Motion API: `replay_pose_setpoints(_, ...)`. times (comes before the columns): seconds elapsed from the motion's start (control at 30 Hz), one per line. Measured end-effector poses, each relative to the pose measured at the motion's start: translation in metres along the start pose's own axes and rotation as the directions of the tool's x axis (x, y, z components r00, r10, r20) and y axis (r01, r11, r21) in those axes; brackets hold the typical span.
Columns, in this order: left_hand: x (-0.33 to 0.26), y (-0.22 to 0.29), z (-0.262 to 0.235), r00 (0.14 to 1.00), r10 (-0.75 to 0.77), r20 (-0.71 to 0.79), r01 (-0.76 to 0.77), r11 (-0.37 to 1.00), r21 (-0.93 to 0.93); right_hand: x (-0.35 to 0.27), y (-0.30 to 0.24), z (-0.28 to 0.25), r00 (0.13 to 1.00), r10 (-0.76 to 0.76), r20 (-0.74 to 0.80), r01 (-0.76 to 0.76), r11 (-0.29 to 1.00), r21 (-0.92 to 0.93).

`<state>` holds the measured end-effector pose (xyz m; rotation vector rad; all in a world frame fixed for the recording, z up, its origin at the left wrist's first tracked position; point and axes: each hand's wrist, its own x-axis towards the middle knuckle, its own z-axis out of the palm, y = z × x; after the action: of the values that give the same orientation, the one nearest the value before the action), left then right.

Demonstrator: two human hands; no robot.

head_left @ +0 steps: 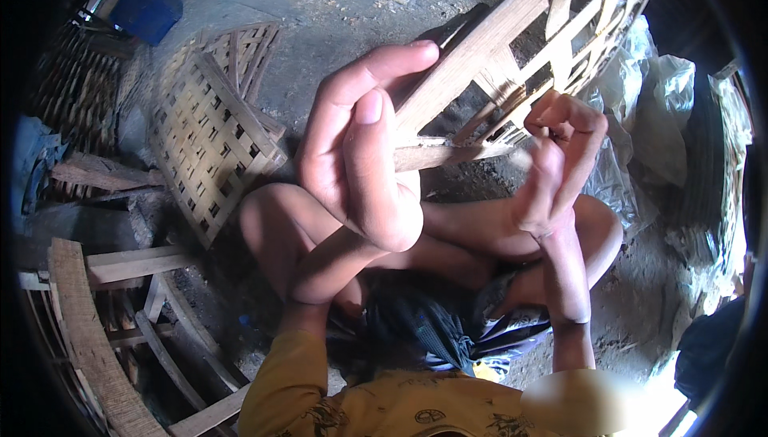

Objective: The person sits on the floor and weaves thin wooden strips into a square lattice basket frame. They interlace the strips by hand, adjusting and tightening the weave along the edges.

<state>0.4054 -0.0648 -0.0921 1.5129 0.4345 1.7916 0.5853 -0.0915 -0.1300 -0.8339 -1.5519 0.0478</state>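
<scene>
I sit cross-legged with a wooden frame (482,47) of flat slats and open woven strips raised before me, tilted up to the far right. My left hand (360,145) is closed round the frame's near left corner, thumb and fingers wrapped over its edge. Close to the lower slat, my right hand (562,153) has its fingers curled into a pinch; what they hold is too small or hidden to name. A thin strip binding (507,98) wraps a crossing of the slats just left of that hand.
A woven strip panel (210,137) with a wooden edge lies on the floor at left. Nearer left stands a curved wooden frame (88,333). Clear plastic bags (656,109) are at right, a blue container (146,9) at far left. Scraps litter the grey floor (320,5).
</scene>
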Motion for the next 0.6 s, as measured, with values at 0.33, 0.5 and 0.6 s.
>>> replay_pose_setpoints(0.33, -0.004, -0.005, 0.003, 0.994, 0.068, -0.084, -0.065, 0.997, 0.034, 0.027, -0.033, 0.021, 0.978, -0.208, 0.019, 0.208, 0.97, -0.127)
replay_pose_setpoints(0.5, -0.01, -0.011, 0.0, 0.988, 0.148, -0.042, -0.148, 0.989, -0.001, 0.026, -0.035, 0.028, 0.974, -0.225, 0.008, 0.225, 0.973, -0.055)
replay_pose_setpoints(0.6, -0.011, -0.008, 0.01, 0.982, 0.144, -0.125, -0.158, 0.982, -0.105, 0.026, -0.039, 0.033, 0.977, -0.211, -0.025, 0.21, 0.977, -0.034)
